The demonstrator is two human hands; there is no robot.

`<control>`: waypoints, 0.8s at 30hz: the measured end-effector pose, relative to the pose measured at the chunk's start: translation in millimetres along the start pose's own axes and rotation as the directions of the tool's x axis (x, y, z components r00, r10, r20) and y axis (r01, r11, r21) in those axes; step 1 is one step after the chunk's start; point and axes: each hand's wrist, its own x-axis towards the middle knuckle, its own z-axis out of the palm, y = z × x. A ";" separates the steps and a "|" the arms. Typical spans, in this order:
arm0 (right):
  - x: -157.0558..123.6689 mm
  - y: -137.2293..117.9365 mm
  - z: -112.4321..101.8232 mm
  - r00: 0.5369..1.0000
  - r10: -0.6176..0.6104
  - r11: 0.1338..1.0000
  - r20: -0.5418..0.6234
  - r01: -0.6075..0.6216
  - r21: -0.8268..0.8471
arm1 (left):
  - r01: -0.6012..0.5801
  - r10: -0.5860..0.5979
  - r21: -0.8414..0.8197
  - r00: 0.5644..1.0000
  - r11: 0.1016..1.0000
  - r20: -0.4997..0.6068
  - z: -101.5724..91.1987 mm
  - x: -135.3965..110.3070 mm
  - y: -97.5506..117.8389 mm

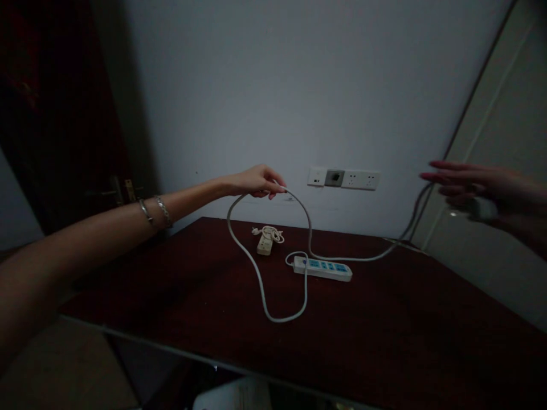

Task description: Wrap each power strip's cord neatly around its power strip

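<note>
Two bare hands are holding a white cord above a dark reddish-brown counter in a dim room. The left hand, near the centre of the frame, is pinching the cord, its grip closed with thumb and fingers together on it. Two bracelets are circling that arm. The right hand, blurred at the right edge, is keeping its grip curled around the cord's far end — a pale, smeared piece is showing among the fingers, too unclear to name.

The cord is starting at the left end of a white power strip, which is lying on the counter just right of centre, blue panels facing up. It is making a small curl there, dipping in a wide loop at the lower centre, rising to the left hand, then dropping behind the strip and climbing rightward to the other hand.

A smaller cream power strip is sitting left of the white one, its own cord bunched on top. Beyond the counter, a row of wall sockets is lining the pale wall right of centre. A dark door is filling the upper left.
</note>
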 end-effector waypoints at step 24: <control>17.7 -31.2 52.1 0.774 -0.600 0.790 -0.200 0.537 -0.295 | 0.055 0.326 -0.743 0.875 0.667 0.358 72.1 -5.2 -3.2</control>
